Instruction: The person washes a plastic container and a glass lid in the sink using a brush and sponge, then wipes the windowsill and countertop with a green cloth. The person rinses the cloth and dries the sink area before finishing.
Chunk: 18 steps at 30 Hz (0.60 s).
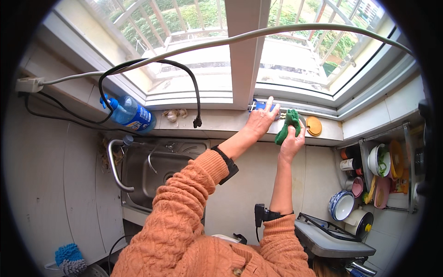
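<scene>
At the window sill (214, 119), my left hand (262, 119) rests over a blue object (258, 105) against the window frame. One finger points forward; the others bend over the object, and their grip is partly hidden. Just to the right, my right hand (292, 142) holds a bunched green cloth (289, 126) between thumb and fingers. Beside the cloth lie round orange-brown lids (314, 125), one with a notch. A grey rounded thing shows partly behind my right fingers.
Left on the sill are garlic bulbs (174, 115) and a blue-labelled detergent bottle (133, 116). A black plug (197, 122) dangles above it. A steel sink (138, 176) with a curved faucet (114, 166) lies left. Right stand a dish rack (406, 138), bowls (342, 205) and a gas stove (325, 239).
</scene>
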Available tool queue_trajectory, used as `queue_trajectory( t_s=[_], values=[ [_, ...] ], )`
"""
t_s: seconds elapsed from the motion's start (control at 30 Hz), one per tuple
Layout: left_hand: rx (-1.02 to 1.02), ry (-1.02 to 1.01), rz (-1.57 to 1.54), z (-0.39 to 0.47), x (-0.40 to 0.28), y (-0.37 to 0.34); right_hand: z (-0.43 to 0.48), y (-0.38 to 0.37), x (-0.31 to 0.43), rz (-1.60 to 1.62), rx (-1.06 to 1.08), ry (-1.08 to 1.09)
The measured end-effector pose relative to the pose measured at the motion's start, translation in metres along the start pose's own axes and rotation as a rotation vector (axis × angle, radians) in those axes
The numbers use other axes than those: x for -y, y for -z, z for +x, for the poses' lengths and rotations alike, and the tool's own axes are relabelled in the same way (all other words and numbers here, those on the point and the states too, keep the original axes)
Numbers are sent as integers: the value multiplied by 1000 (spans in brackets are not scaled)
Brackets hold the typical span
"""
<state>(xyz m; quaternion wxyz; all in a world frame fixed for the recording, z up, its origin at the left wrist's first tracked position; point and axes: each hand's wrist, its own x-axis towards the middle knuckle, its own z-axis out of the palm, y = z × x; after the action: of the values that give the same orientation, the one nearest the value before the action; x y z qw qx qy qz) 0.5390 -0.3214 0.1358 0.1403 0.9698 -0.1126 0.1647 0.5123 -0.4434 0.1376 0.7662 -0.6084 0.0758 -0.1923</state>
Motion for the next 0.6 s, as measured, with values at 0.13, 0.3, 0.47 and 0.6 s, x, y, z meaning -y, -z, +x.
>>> queue_trajectory(
  t_s=[0.13,0.3,0.47,0.6],
  values=[
    [-31,117,-112,-51,41,38,-24,-18,6,-472,199,242],
    [55,600,161,-131,152,109,-59,-61,-25,-703,455,513],
    [35,750,262,-163,215,132,-82,-86,-62,-997,506,601],
    [61,916,65,-152,231,114,-84,-84,-73,-1055,512,615]
  ],
)
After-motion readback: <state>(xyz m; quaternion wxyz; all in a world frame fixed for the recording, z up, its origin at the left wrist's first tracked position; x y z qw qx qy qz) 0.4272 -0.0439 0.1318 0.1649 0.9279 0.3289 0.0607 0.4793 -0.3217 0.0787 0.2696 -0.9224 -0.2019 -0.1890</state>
